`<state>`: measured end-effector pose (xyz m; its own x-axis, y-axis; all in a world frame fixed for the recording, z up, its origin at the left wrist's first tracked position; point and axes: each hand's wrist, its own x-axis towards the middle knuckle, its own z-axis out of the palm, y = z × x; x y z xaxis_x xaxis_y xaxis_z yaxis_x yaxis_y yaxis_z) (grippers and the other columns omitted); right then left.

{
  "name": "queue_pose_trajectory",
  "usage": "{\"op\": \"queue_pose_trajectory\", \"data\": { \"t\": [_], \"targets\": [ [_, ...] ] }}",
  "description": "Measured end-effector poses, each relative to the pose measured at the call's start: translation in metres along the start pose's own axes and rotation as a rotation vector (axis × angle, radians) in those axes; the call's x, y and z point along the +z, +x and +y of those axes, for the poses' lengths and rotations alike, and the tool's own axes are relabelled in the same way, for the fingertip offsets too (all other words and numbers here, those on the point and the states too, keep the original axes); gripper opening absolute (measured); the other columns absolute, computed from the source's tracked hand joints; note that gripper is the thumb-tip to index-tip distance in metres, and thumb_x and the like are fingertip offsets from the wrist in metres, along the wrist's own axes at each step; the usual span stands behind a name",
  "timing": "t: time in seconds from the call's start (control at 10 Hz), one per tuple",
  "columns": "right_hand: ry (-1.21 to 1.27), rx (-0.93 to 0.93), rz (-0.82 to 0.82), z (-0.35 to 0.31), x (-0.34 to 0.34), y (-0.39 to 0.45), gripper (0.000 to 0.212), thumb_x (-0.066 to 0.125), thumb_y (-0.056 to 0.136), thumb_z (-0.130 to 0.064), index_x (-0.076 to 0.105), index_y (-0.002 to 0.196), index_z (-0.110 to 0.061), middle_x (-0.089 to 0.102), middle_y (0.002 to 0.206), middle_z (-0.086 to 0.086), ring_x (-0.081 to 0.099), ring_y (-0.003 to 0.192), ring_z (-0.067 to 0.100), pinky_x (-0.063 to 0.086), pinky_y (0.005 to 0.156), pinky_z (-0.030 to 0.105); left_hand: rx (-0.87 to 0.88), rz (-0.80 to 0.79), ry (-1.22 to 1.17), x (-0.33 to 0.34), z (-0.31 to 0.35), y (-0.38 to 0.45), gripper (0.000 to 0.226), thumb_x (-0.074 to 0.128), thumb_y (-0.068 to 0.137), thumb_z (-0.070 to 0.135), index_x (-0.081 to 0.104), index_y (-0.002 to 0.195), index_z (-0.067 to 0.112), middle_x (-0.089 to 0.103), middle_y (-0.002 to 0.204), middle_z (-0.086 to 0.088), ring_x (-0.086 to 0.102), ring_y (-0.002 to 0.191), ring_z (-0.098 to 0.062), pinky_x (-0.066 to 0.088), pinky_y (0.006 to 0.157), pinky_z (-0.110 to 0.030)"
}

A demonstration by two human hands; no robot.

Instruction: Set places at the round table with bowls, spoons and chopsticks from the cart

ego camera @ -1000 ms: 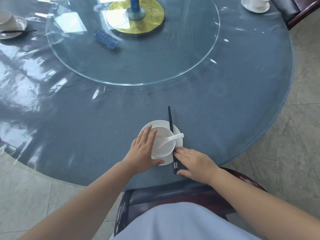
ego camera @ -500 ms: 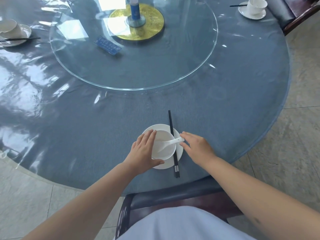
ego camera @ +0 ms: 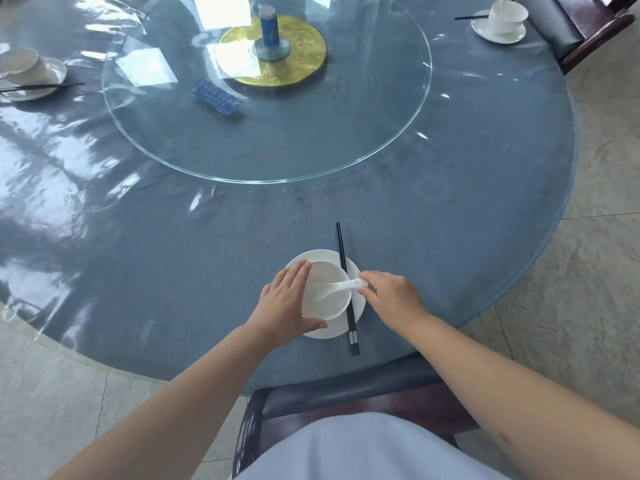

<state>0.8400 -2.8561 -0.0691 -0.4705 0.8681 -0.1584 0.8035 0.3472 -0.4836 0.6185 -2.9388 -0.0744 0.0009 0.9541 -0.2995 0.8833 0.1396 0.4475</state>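
Observation:
A white bowl stands on a white saucer near the front edge of the round blue table. A white spoon lies in the bowl with its handle pointing right. Black chopsticks lie across the saucer's right side, pointing away from me. My left hand cups the bowl's left side, thumb on the saucer's near rim. My right hand pinches the end of the spoon handle.
A glass turntable fills the table's middle, with a gold disc, a blue bottle and a blue card. Set places lie at the far left and far right. A chair stands just below the table edge.
My right hand left the near ends of the chopsticks, moved up to the spoon handle and now pinches it. My left hand stayed on the bowl.

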Motion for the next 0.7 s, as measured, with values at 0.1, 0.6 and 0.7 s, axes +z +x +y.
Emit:
{"op": "queue_pose_trajectory", "data": {
  "t": [0.1, 0.6, 0.7],
  "targets": [
    [0.010, -0.001, 0.007, -0.001, -0.001, 0.000, 0.018, 0.060, 0.094, -0.024, 0.067, 0.107, -0.015, 0.064, 0.082, 0.000, 0.052, 0.071, 0.021, 0.032, 0.061, 0.029, 0.000, -0.010, 0.001, -0.001, 0.001, 0.000, 0.116, 0.074, 0.072, 0.060, 0.003, 0.155, 0.021, 0.001, 0.163, 0.008, 0.004, 0.148, -0.016, 0.018, 0.115, -0.042],
    [0.063, 0.025, -0.048, 0.006, 0.002, -0.004, 0.039, 0.062, 0.093, -0.037, 0.059, 0.127, -0.021, 0.068, 0.104, -0.003, 0.061, 0.093, 0.022, 0.046, 0.072, 0.032, 0.024, -0.032, -0.012, -0.003, 0.001, -0.002, 0.116, 0.073, 0.075, 0.058, -0.002, 0.155, 0.022, -0.008, 0.163, 0.007, -0.003, 0.149, -0.016, 0.018, 0.117, -0.043],
    [0.056, 0.066, -0.079, 0.007, -0.005, -0.006, 0.058, 0.058, 0.092, -0.049, 0.044, 0.143, -0.026, 0.051, 0.143, -0.003, 0.048, 0.128, 0.018, 0.043, 0.101, 0.038, 0.017, -0.007, 0.012, -0.011, 0.003, -0.005, 0.118, 0.069, 0.073, 0.066, -0.004, 0.155, 0.022, -0.012, 0.163, 0.006, -0.010, 0.150, -0.017, 0.015, 0.119, -0.042]
  ]
}}
